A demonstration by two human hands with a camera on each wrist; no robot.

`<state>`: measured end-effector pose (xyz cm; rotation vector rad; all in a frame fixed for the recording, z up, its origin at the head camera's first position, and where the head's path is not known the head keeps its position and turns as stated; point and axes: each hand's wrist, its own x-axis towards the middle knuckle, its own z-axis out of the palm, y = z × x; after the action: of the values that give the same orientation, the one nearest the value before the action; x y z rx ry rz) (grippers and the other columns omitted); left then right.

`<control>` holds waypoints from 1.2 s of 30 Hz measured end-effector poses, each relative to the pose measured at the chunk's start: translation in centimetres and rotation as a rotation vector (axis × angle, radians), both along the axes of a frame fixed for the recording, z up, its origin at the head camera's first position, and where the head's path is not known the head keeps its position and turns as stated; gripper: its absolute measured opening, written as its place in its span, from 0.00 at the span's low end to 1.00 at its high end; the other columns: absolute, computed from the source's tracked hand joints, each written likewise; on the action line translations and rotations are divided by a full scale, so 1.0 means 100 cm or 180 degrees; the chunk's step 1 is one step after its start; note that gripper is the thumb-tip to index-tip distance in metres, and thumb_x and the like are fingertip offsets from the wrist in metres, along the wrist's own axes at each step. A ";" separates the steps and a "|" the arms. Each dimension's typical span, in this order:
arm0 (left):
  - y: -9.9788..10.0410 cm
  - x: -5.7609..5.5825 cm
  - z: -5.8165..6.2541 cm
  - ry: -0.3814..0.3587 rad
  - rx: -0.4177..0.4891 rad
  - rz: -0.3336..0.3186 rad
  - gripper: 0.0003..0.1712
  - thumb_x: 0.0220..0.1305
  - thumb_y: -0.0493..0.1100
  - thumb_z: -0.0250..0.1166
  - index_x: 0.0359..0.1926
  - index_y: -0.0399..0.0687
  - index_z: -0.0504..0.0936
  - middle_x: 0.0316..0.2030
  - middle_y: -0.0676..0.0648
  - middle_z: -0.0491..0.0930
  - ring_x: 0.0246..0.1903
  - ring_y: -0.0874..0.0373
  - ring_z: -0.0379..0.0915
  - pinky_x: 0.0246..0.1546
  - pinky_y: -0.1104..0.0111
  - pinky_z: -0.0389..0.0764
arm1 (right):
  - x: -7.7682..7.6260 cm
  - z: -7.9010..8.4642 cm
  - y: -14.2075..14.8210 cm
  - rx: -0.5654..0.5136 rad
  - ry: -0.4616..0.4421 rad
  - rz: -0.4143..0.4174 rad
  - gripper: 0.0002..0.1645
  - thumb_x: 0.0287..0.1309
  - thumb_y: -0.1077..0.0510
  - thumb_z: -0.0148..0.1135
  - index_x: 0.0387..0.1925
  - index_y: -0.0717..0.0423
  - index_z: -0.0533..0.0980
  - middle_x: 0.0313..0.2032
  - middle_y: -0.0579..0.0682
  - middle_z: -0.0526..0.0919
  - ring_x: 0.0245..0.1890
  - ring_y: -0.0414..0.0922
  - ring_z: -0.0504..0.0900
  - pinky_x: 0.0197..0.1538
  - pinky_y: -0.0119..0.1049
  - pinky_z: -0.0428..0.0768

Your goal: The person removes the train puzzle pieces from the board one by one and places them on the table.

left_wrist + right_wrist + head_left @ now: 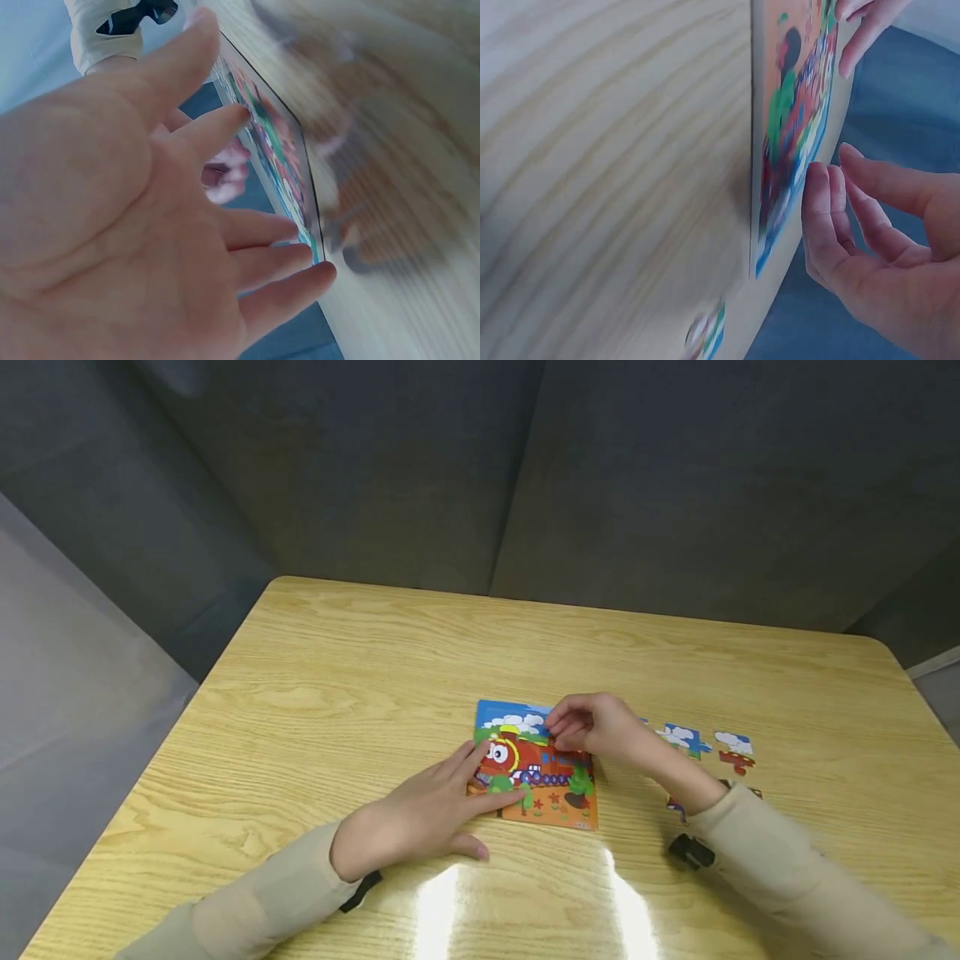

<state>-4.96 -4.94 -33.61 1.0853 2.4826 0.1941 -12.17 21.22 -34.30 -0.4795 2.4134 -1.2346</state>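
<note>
A jigsaw puzzle (551,810) with a red cartoon train lies on the wooden table, framed by blue sky and orange ground. My left hand (420,814) spreads over its left side, fingertips on or just above the picture. Seen in the left wrist view, that hand's fingers (281,266) are straight and apart. Over the upper right part of the puzzle is my right hand (600,727), its fingers loosely bent. The right wrist view shows its fingertips (819,176) close to the puzzle's surface; no piece shows between them and the thumb. The hand hides part of the top right area.
Several loose puzzle pieces lie right of the puzzle, among them a cloud piece (735,742), a blue-and-white piece (684,737) and a red piece (737,762). The right forearm partly covers others. Beyond the table's far edge (450,592) hangs a dark grey curtain (375,477).
</note>
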 end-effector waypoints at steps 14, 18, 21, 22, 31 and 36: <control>-0.008 0.011 0.001 -0.0061 0.0063 0.0041 0.41 0.63 0.63 0.60 0.75 0.68 0.58 0.75 0.31 0.37 0.73 0.35 0.37 0.66 0.47 0.60 | -0.009 -0.011 -0.037 -0.0157 0.0010 0.0109 0.10 0.58 0.74 0.62 0.43 0.69 0.80 0.39 0.60 0.84 0.37 0.51 0.85 0.42 0.38 0.83; -0.007 0.011 0.000 -0.0085 0.0018 0.0057 0.41 0.63 0.64 0.60 0.75 0.69 0.58 0.75 0.32 0.37 0.73 0.35 0.37 0.66 0.47 0.60 | -0.009 -0.012 -0.041 -0.0194 0.0014 0.0092 0.10 0.58 0.74 0.63 0.42 0.69 0.80 0.39 0.60 0.85 0.36 0.50 0.85 0.42 0.37 0.83; -0.006 0.011 0.001 -0.0063 0.0003 0.0048 0.41 0.63 0.64 0.59 0.75 0.69 0.58 0.75 0.32 0.37 0.73 0.35 0.38 0.66 0.46 0.60 | -0.009 -0.013 -0.043 -0.0157 0.0038 0.0068 0.09 0.57 0.73 0.64 0.41 0.67 0.81 0.38 0.58 0.85 0.36 0.49 0.85 0.42 0.37 0.83; -0.007 0.011 0.001 -0.0050 0.0003 0.0043 0.41 0.63 0.64 0.59 0.75 0.69 0.58 0.75 0.32 0.37 0.73 0.35 0.38 0.65 0.46 0.61 | -0.009 -0.013 -0.044 -0.0143 0.0037 0.0057 0.09 0.57 0.73 0.64 0.41 0.67 0.81 0.38 0.57 0.85 0.36 0.49 0.85 0.42 0.37 0.82; -0.007 0.011 0.002 0.0008 -0.0008 -0.0006 0.40 0.63 0.63 0.59 0.75 0.69 0.59 0.75 0.31 0.39 0.73 0.35 0.40 0.65 0.47 0.62 | -0.009 -0.012 -0.047 -0.0187 -0.0140 -0.0067 0.11 0.57 0.72 0.65 0.43 0.66 0.82 0.36 0.56 0.86 0.36 0.48 0.85 0.44 0.38 0.82; -0.007 0.011 0.002 0.0044 -0.0048 -0.0020 0.40 0.64 0.63 0.59 0.75 0.70 0.59 0.75 0.31 0.39 0.73 0.35 0.41 0.65 0.47 0.62 | -0.009 -0.010 -0.050 -0.0227 -0.0196 -0.0063 0.11 0.57 0.70 0.67 0.44 0.65 0.82 0.35 0.54 0.86 0.35 0.45 0.85 0.42 0.37 0.82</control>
<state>-3.86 -5.67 -33.37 1.0916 2.4886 0.1661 -13.05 16.24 -35.29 -0.4327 2.3349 -1.3279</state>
